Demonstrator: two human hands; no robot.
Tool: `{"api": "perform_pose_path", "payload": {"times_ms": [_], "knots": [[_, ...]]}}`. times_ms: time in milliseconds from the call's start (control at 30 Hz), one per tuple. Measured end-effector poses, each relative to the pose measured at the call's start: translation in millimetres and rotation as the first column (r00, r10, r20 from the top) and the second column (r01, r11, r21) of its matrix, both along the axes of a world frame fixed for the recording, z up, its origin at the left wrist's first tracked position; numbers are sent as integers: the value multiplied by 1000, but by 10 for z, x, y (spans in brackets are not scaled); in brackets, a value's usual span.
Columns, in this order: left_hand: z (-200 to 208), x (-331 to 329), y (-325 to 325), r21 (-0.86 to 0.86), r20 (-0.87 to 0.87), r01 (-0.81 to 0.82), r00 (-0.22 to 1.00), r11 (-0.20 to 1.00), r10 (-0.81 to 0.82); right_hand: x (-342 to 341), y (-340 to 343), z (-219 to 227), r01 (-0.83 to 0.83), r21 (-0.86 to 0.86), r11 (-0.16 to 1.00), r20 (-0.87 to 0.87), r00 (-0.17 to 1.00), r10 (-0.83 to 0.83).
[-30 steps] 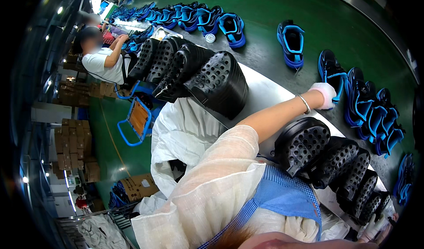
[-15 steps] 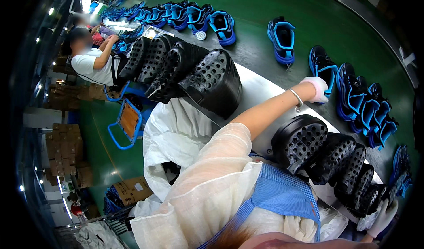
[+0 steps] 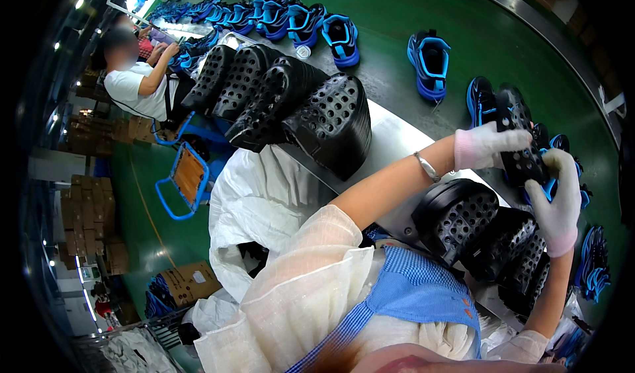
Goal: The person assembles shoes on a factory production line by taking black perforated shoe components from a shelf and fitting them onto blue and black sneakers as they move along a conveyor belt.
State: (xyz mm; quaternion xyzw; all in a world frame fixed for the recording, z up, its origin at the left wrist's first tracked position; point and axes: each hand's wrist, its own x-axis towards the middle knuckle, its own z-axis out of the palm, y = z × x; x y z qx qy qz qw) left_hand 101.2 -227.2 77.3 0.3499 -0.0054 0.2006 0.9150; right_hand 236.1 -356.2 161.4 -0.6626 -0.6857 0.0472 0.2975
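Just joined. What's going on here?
The left hand lies across a holed black piece, in front of some blue shoes; the right hand is at its lower end, grip unclear. One shoe stands apart on the green surface, with a row further left. Black blocks sit in two groups on the near side.

The green surface [image 3: 493, 45] is open beyond the lone shoe [image 3: 431, 69], but perforated black blocks [image 3: 456, 217] flank the left forearm [image 3: 397, 180].

1 head-worn fisheye camera looks down from above the blue apron [image 3: 423, 284], close to it, facing beyond it across the green worktop [image 3: 387, 12].
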Motion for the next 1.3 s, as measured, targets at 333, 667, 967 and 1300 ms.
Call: {"api": "perform_pose_path", "payload": {"times_ms": [333,667,967,1300], "knots": [[-288,54,71,163,-120,-254,954,953,274,-23,234,-113,98,-175,980,18,995,-97],[-347,-45,60,197,-271,-201,929,960,251,45,332,-317,70,-180,981,26,997,-66],[-1033,-37,208,997,-18,-43,687,65,726,388,325,-327,107,-317,942,140,988,-65],[-1045,214,258,990,-142,99,595,103,791,605,792,-418,73,-556,828,88,996,-28]]}}
